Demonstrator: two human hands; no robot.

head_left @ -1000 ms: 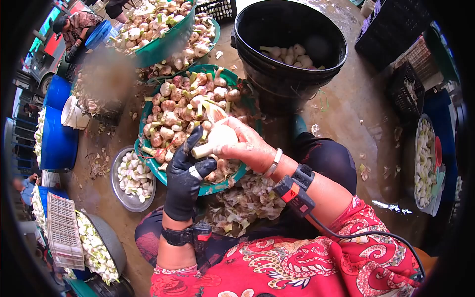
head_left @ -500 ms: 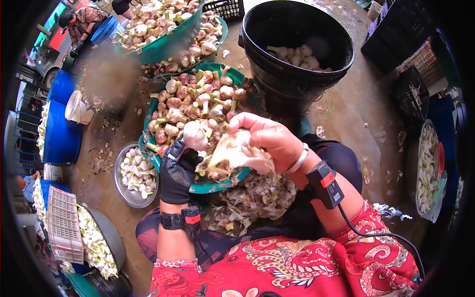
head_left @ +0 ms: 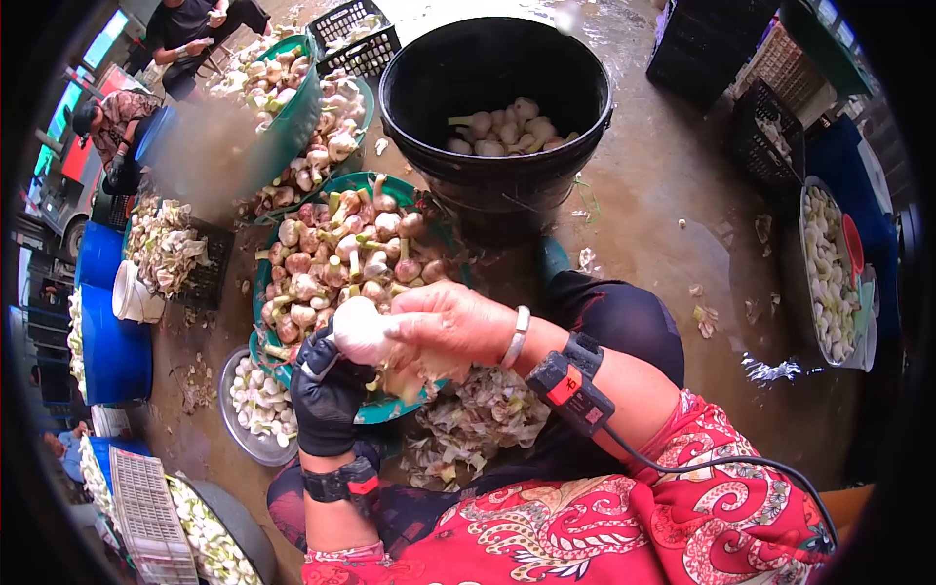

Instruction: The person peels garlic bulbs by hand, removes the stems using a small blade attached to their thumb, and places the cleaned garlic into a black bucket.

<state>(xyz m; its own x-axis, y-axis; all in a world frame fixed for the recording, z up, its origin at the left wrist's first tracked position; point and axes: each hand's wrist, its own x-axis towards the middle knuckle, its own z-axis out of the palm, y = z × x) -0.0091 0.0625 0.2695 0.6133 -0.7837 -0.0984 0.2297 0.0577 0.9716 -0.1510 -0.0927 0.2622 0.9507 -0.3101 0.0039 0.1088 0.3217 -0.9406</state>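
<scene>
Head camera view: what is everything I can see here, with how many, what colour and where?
Peeled white garlic bulb: one, white, held between both hands.
Green plastic basins of unpeeled garlic: three or so, green, pinkish bulbs, ahead and upper left.
Black plastic bucket: one, black, top centre, some white bulbs inside.
Round metal bowl of peeled cloves: one, silver, lower left.
Pile of papery garlic skins: one, pale, at the lap.
Black plastic crates: several, black, upper right.
Blue barrels: two, far left.
Other people: two or more, upper left.
Left hand: black glove, gripping the bulb.
Right hand: bare, silver bangle, on the bulb.
</scene>
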